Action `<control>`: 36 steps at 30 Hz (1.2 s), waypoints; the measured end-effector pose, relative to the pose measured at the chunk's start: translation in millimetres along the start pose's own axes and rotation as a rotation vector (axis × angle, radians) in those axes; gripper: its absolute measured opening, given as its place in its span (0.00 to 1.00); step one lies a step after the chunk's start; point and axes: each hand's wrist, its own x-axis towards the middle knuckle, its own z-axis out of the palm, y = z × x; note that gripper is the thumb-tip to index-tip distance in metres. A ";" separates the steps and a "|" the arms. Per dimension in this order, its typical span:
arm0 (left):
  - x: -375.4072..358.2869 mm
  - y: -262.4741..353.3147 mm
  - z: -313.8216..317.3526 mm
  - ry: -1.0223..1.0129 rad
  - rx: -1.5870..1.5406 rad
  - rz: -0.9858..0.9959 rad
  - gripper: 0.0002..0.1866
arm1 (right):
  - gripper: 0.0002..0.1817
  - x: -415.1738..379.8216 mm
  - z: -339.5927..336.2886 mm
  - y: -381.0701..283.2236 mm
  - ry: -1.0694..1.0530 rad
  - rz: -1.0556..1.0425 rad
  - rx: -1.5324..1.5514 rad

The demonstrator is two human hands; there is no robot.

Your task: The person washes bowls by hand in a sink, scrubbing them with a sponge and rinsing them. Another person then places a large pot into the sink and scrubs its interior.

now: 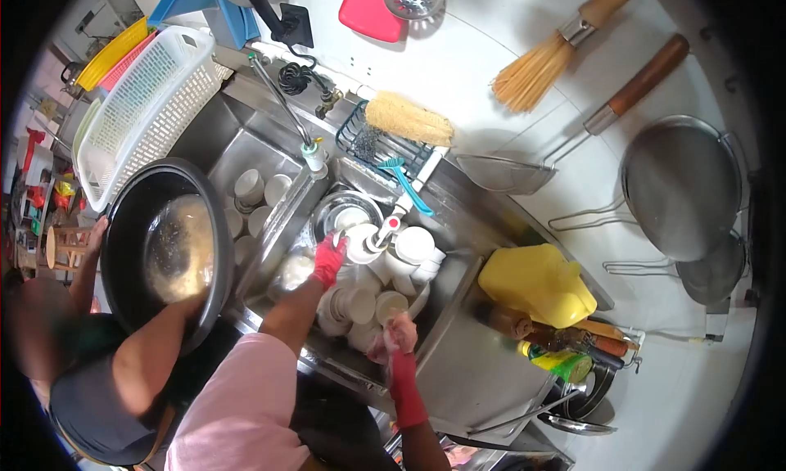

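Note:
In a pink-red rubber glove, my left hand (329,260) has its fingers closed on the rim of a white bowl (361,243) near the faucet spout (385,235). My right hand (396,338), in a matching glove that looks pale and wet, is wrapped round a small white cup (391,306) at the front of the sink. Piled between and around both hands are several white cups and bowls (357,304). A steel bowl (329,215) lies at the back of the same basin (468,284).
At left, another person (147,348) holds a large black tub (123,250) of cloudy water over the second basin. White crockery (249,186) sits in that basin. A wire rack with a loofah (408,117) and blue brush (405,189) stands behind; a yellow jug (536,283) is at right.

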 end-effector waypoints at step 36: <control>-22.7 81.5 -33.7 0.154 0.577 0.161 0.36 | 0.19 -17.3 -41.4 21.8 -0.129 -0.043 -0.004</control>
